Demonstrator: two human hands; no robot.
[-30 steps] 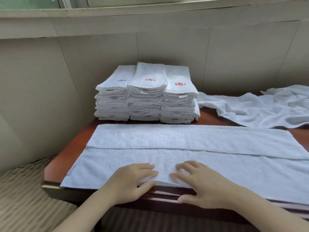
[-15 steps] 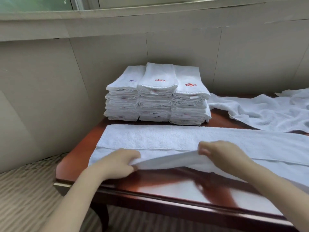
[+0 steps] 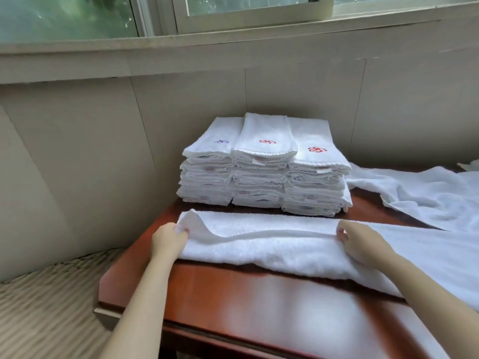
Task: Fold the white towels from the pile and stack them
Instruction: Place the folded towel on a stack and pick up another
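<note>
A long white towel (image 3: 272, 242) lies lengthwise across the reddish-brown table (image 3: 259, 301), its near edge folded over away from me. My left hand (image 3: 168, 239) pinches the folded edge at the towel's left end, where the cloth humps up. My right hand (image 3: 360, 242) pinches the same edge further right. Behind the towel stand three side-by-side stacks of folded white towels (image 3: 264, 172) with small red and blue embroidered marks on top. A loose pile of unfolded white towels (image 3: 427, 195) lies at the back right.
The table stands in a corner against beige wall panels (image 3: 77, 151) under a window (image 3: 233, 9). The table's front edge runs diagonally at lower left, with striped carpet (image 3: 46, 294) beyond it.
Both hands lifted the towel's near edge and carried it away from me over the rest of the towel. The front strip of tabletop is now uncovered. The camera tilted up.
</note>
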